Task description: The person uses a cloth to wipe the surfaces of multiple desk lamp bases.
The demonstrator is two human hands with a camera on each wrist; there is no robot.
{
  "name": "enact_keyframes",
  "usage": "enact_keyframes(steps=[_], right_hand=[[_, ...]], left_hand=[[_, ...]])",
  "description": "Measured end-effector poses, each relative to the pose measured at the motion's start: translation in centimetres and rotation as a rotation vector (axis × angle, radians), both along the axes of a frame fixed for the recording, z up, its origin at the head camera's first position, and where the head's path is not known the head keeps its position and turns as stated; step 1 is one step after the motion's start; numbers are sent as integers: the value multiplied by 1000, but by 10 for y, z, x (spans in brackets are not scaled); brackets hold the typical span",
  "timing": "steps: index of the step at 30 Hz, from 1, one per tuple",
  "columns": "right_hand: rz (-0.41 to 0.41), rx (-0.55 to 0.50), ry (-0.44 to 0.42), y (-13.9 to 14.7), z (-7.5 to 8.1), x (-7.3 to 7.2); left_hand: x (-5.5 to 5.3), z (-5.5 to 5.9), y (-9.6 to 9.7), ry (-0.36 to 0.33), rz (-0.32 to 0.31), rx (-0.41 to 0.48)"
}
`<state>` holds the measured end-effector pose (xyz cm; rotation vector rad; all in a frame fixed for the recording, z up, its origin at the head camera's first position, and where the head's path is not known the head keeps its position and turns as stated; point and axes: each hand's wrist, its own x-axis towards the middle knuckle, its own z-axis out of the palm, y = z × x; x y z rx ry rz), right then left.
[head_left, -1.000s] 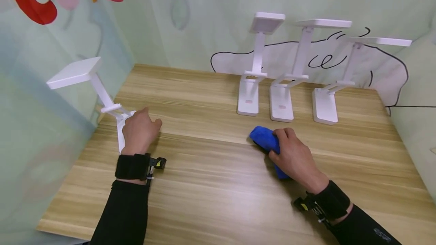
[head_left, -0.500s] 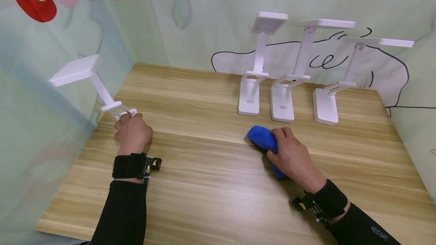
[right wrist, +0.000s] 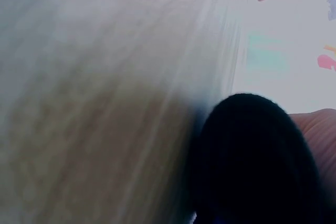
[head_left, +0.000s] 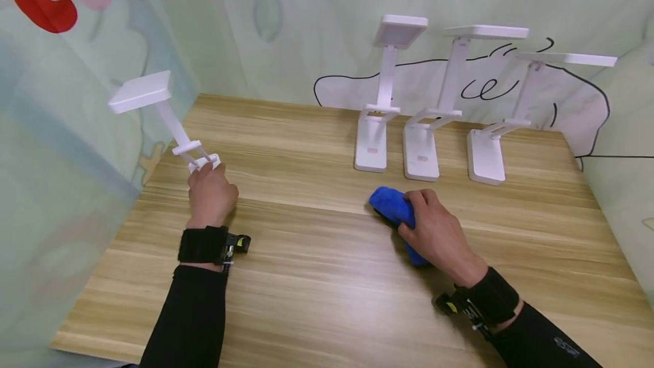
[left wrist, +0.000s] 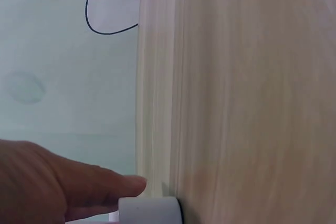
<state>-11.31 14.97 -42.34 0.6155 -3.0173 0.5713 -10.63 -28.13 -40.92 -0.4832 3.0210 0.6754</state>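
Observation:
In the head view, my left hand (head_left: pixel 210 195) grips the base of a white desk lamp (head_left: pixel 140 92) on the table's left side. Most of that base lies hidden under the hand. The left wrist view has the end of the white lamp base (left wrist: pixel 149 211) with a finger (left wrist: pixel 113 182) along it. My right hand (head_left: pixel 438 231) holds a folded blue cloth (head_left: pixel 390 204) down on the tabletop, thumb on its near side. Seen from the right wrist, the cloth (right wrist: pixel 257 156) looks almost black in shadow.
Along the back of the wooden table (head_left: pixel 306 300) stand three more white desk lamps: a left one (head_left: pixel 370 146), a middle one (head_left: pixel 420 155) and a right one (head_left: pixel 485 158). Printed fabric walls (head_left: pixel 286 33) border the table's back and sides.
My left hand has closed round the lamp base. That lamp has since shifted right and slightly toward the back wall. My right hand and the cloth have hardly moved.

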Motion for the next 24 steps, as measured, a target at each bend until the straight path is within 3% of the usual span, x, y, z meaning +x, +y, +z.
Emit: enact_keyframes(steps=[13,24], right_hand=[[-5,-4,2,3,0,2],[-18,5,-2,5,1,4]], left_hand=[[-17,-8,33,65,-105,-9],[-22,-9,64,98,-205,-45]])
